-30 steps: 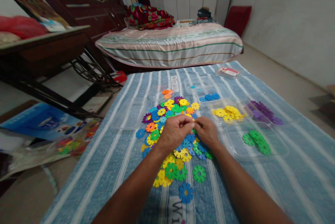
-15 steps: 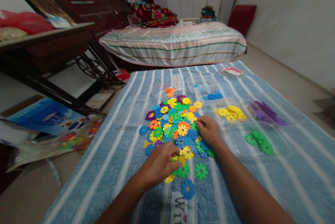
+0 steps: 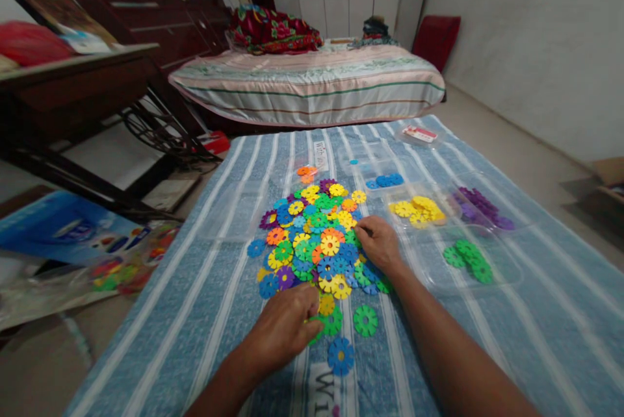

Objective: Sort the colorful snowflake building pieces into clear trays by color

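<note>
Below, on striped cloth (image 3: 195, 287), we see heaped notched discs (image 3: 312, 235), our left hand (image 3: 287, 316) bent over their near end, our right hand (image 3: 381, 245) curled beside their right edge, whether grasping any we cannot tell.

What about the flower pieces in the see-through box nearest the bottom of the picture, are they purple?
No, that see-through box holds green pieces, and the purple pieces lie farther back.

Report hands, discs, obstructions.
Left hand over near discs, grip hidden. Right hand curled, right edge of heap, grip hidden. Right forearm between heap and green-disc box.
</note>
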The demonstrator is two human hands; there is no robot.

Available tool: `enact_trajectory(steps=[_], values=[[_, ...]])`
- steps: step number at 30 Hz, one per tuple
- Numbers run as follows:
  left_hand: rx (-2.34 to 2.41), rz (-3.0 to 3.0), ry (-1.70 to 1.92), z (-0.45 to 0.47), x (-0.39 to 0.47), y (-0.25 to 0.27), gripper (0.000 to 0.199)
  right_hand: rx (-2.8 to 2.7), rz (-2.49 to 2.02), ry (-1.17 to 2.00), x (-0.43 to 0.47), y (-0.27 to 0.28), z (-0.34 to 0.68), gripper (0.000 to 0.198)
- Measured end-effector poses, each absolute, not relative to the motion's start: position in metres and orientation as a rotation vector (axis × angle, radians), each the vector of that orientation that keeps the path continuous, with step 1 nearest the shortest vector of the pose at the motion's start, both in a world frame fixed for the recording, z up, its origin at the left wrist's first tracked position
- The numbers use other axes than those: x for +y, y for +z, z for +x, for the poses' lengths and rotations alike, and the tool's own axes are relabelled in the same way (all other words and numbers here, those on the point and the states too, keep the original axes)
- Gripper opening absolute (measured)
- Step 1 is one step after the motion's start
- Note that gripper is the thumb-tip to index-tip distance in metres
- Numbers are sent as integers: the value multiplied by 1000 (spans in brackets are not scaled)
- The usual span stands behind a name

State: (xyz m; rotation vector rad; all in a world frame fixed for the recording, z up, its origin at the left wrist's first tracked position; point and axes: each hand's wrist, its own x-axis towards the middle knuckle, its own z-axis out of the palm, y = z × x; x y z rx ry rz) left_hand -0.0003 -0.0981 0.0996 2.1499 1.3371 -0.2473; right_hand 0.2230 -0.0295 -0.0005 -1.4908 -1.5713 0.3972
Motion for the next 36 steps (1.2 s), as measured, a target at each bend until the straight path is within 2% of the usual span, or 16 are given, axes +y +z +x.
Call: enact_trajectory(steps=[4, 7, 11, 13, 15, 18, 26, 36], values=[[1350, 1901, -76, 12, -92, 105, 15, -1570, -1485, 387, -29, 1, 223, 17], [1315, 1721, 165, 37, -90, 110, 13, -1571, -1477, 394, -30, 1, 223, 18], [1011, 1390, 495, 78, -90, 128, 15, -1538, -1470, 418, -33, 1, 223, 16], [870, 1317, 566, 90, -89, 135, 21, -1518, -1479, 431, -34, 0, 222, 14], [893, 1377, 596, 92, -87, 135, 16, -1513, -1484, 439, -34, 0, 222, 13], [1087, 1608, 495, 75, -84, 122, 10, -1537, -1484, 423, -32, 0, 223, 15], [1210, 2295, -230, 27, -103, 94, 14, -1571, -1478, 385, -30, 0, 224, 18], [1241, 2339, -468, 27, -109, 104, 19, -1566, -1475, 386, -31, -2, 225, 18]])
